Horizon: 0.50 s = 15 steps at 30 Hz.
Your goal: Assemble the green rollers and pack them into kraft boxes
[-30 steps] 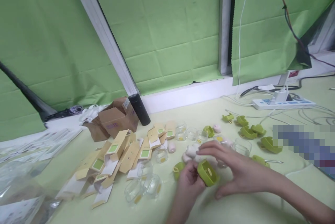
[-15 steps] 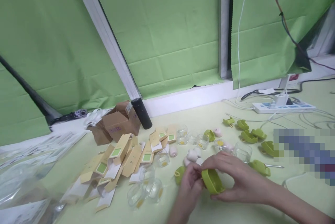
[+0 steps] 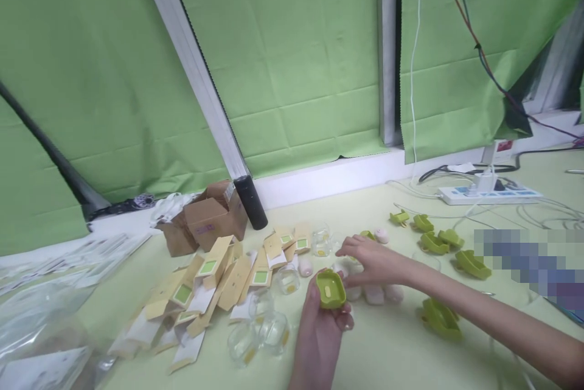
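My left hand [image 3: 319, 332] holds a small green case [image 3: 331, 288] with rounded corners, its hollow side facing me and a pale oblong patch inside. Fingers are wrapped round its lower edge. Just beyond it, my right hand [image 3: 376, 259] stretches leftward over the table, fingers apart and seemingly empty. Beneath and beside that hand lie several pale pink rounded pieces [image 3: 375, 294], partly covered by it. A clear plastic container [image 3: 322, 241] with a yellow mark stands beyond its fingertips. Another green case [image 3: 441, 319] rests right of my hands, below my right forearm.
Several more green cases [image 3: 433, 243] lie at the right. Opened yellow cartons [image 3: 233, 283] are heaped at left, with clear containers [image 3: 274, 332] beside them. A brown cardboard box [image 3: 214, 219], a black bottle [image 3: 250, 202] and a white power strip [image 3: 490, 195] with cables stand along the back.
My right hand has let go of the green case and moved up over the pink pieces. My left hand keeps the case, now turned with its hollow facing me.
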### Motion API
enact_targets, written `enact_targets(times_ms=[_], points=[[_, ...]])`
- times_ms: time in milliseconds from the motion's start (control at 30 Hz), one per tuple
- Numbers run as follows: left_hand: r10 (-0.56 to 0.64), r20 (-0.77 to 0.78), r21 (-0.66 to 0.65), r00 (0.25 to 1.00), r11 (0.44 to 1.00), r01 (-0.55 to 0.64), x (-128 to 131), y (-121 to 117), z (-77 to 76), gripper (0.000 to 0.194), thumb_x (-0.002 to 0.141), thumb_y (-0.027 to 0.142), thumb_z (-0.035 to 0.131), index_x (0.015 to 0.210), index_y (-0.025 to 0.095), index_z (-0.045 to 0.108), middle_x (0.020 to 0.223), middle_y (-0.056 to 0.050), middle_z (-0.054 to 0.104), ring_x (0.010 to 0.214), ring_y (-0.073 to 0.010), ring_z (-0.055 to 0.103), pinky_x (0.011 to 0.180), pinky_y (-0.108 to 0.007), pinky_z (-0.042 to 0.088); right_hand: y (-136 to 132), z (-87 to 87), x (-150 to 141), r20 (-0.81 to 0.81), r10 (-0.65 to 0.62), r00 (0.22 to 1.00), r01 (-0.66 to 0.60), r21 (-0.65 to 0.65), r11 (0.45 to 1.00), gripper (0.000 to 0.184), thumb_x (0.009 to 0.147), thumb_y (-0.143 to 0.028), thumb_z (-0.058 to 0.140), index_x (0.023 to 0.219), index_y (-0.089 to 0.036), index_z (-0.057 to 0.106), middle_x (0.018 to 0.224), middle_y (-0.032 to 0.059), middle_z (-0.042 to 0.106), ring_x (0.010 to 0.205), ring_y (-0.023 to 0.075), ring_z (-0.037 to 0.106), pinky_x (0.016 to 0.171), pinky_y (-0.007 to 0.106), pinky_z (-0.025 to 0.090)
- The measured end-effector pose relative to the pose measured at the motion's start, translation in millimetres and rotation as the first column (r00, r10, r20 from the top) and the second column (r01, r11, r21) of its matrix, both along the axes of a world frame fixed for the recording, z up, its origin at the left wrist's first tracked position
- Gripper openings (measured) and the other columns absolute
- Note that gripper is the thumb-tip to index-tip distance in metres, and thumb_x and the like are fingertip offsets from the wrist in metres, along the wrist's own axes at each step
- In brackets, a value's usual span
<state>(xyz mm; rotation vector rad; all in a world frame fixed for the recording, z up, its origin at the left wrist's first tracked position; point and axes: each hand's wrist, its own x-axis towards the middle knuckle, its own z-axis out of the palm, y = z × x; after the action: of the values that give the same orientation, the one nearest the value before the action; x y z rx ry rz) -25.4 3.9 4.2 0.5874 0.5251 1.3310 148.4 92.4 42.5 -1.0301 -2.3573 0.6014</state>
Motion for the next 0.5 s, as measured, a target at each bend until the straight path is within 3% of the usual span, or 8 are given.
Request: enact_targets(times_ms=[133, 267, 333, 433, 500], points=[[0.048, -0.014, 0.012, 0.999, 0.999, -0.048, 4.2, -4.7, 3.7, 0.038, 0.077, 0.032, 0.069, 0.109, 0.022, 0.053, 0.103, -0.006, 0.066, 0.089, -0.0172, 0.065, 0.084, -0.030, 0.048, 1.2, -17.3, -16.1, -0.072, -0.033, 0.997, 0.028, -0.061, 0.998, 0.029, 0.073, -0.044, 0.066, 0.089, -0.020, 0.066, 0.096, 0.0070, 0.064, 0.093, 0.0270, 0.057, 0.083, 0.045, 0.044], [0.057, -0.170, -0.016, 0.984, 0.998, -0.060, 8.5, -3.3, 0.4, 0.047, 0.075, 0.037, 0.069, 0.113, 0.024, 0.046, 0.090, -0.004, 0.067, 0.064, -0.0155, 0.065, 0.060, -0.030, 0.051, -5.8, -15.0, 1.1, -0.192, -0.104, 0.976, 0.072, -0.167, 0.983, 0.040, 0.083, -0.048, 0.053, 0.111, -0.020, 0.054, 0.101, 0.0072, 0.063, 0.086, 0.0210, 0.062, 0.076, 0.038, 0.051], [0.069, -0.182, -0.004, 0.981, 0.997, -0.071, 10.7, -1.4, -4.0, 0.050, 0.071, 0.035, 0.074, 0.110, 0.022, 0.048, 0.087, -0.003, 0.067, 0.059, -0.0130, 0.063, 0.058, -0.028, 0.050, -15.0, -10.0, 8.4, -0.317, -0.150, 0.936, 0.069, -0.250, 0.966, 0.042, 0.086, -0.049, 0.050, 0.118, -0.021, 0.048, 0.099, 0.0059, 0.064, 0.086, 0.0197, 0.064, 0.077, 0.036, 0.052], [0.066, -0.136, 0.008, 0.989, 0.998, -0.065, 14.4, -1.7, -8.5, 0.042, 0.071, 0.030, 0.074, 0.105, 0.020, 0.052, 0.091, -0.004, 0.067, 0.076, -0.0150, 0.065, 0.075, -0.031, 0.050, -36.2, -8.1, 8.3, -0.509, -0.222, 0.832, -0.011, -0.415, 0.910, 0.040, 0.082, -0.047, 0.059, 0.113, -0.023, 0.052, 0.092, 0.0040, 0.066, 0.091, 0.0218, 0.064, 0.078, 0.036, 0.052], [0.033, -0.095, 0.023, 0.995, 0.999, -0.031, 16.5, -4.3, -8.4, 0.030, 0.079, 0.030, 0.066, 0.104, 0.020, 0.052, 0.101, -0.007, 0.066, 0.088, -0.0184, 0.065, 0.084, -0.036, 0.048, -50.9, -12.6, 3.9, -0.543, -0.253, 0.801, -0.018, -0.444, 0.896, 0.039, 0.079, -0.046, 0.062, 0.110, -0.025, 0.054, 0.092, 0.0042, 0.066, 0.088, 0.0224, 0.064, 0.073, 0.035, 0.053]])
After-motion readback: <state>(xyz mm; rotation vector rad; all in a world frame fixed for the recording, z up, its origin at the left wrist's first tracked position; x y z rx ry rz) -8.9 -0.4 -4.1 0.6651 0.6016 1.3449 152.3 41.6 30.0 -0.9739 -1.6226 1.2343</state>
